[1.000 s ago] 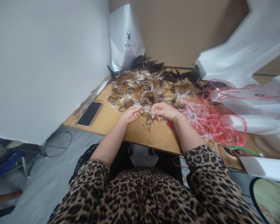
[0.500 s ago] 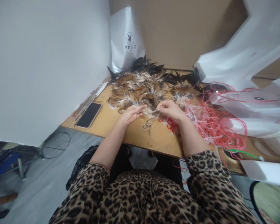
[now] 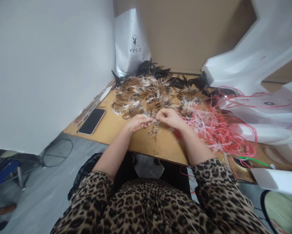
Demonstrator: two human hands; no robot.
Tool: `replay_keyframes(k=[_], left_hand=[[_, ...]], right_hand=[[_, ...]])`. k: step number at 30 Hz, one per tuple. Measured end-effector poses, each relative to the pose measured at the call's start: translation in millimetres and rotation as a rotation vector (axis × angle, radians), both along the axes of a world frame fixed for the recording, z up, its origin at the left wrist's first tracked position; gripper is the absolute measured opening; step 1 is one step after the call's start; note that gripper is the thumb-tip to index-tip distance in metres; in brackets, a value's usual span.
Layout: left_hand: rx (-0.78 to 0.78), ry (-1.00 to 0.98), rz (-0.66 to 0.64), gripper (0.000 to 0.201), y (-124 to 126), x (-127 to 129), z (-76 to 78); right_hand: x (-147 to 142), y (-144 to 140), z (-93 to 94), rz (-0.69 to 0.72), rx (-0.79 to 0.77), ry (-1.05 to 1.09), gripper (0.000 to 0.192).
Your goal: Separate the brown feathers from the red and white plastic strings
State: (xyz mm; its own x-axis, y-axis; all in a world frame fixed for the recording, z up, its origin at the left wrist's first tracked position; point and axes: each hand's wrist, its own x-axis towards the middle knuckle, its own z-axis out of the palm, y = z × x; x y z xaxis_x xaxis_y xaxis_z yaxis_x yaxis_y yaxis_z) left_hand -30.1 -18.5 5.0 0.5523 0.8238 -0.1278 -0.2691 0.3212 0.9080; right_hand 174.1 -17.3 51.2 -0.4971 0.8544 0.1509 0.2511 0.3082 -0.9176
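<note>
Over the front of the wooden table [image 3: 146, 143], my two hands meet fingertip to fingertip. My left hand [image 3: 139, 123] is closed, thumb and fingers pinched on a thin whitish strand [image 3: 154, 120]. My right hand [image 3: 169, 117] pinches the same strand from the other side; whether it is a feather quill or a ribbon cannot be made out. Just behind the hands spreads a heap of brown and white feathers [image 3: 143, 94], with black feathers [image 3: 148, 69] along its back. A few small loose feathers [image 3: 153, 131] lie right below my fingers.
Right of my right hand lies a tangle of red and pink ribbon [image 3: 219, 130]. A phone [image 3: 92, 121] rests on the table at left, beside thin sticks. At the back stands a white printed bag [image 3: 133, 42]; white plastic sheeting [image 3: 248, 58] bulges in from the right.
My hands have come together: the right moved left and slightly down to my left fingertips. My left fingers, stretched out before, have closed into a pinch.
</note>
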Motion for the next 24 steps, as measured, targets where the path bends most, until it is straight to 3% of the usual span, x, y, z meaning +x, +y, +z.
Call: replay_keyframes(k=[9,16,24], left_hand=[[-0.004,0.022,-0.019,0.031,1.9,2.5,-3.1],[-0.094,-0.036,0.171,0.019,4.0,3.6,-1.3],[0.022,0.147,0.339,0.022,5.8,9.9,-3.9]], right_hand=[[-10.7,2.3,-11.8,0.036,0.049,-0.032,0.016],[-1.7,6.4,-9.2,-0.017,0.130,-0.152,0.024],[-0.5,4.0,-3.8,-0.110,0.517,-0.332,0.015]])
